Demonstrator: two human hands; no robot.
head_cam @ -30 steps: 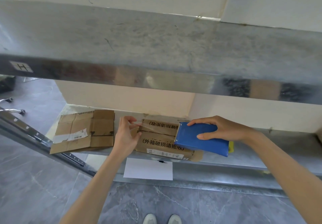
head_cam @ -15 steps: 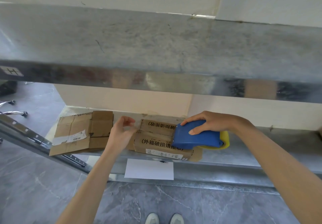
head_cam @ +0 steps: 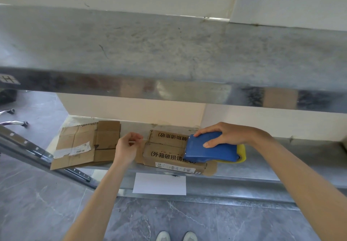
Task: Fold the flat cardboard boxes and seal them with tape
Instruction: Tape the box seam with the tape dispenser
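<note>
My right hand (head_cam: 231,133) grips the blue tape dispenser (head_cam: 212,150) atop the folded cardboard box (head_cam: 165,154) on the lower metal shelf (head_cam: 281,163); my left hand (head_cam: 126,148) pinches the tape end (head_cam: 139,141) beside it.

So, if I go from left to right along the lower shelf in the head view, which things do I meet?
Flattened cardboard box → left hand pinching the tape end → folded cardboard box → blue tape dispenser, gripped by the right hand.
</note>
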